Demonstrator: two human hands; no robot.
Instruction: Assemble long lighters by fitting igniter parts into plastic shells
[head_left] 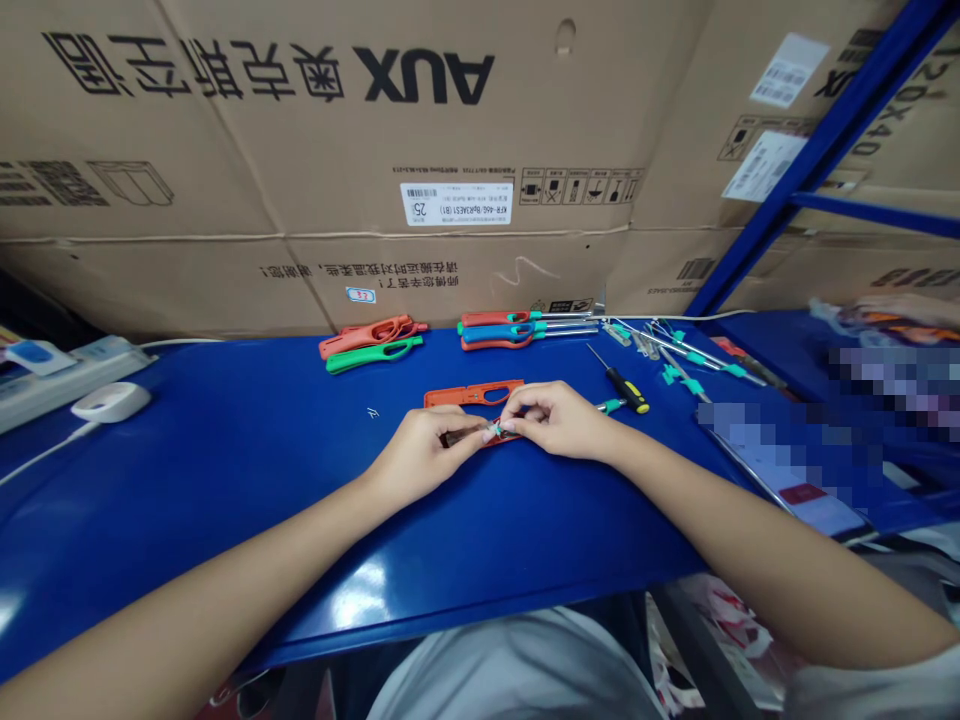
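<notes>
My left hand [427, 440] is closed at the left end of an opened lighter [510, 437], its thumb and fingers pinching near a small grey, see-through piece. My right hand [561, 420] pinches a small teal part [499, 429] at the lighter's middle, the fingertips of both hands almost meeting there. Much of the lighter is hidden under the fingers. A teal-collared metal tube [611, 406] sticks out to the right past my right hand. Just beyond the hands lies a loose orange half shell [448, 397] with an oval trigger opening.
Several lighters [499, 332] and red and green shells [375, 350] lie at the back. A black-and-yellow screwdriver [628, 390] rests right, near metal tubes [697, 350]. Tiny screws [373, 412] lie left. A power strip [82, 370] and cardboard [300, 150] border the blue table [187, 500].
</notes>
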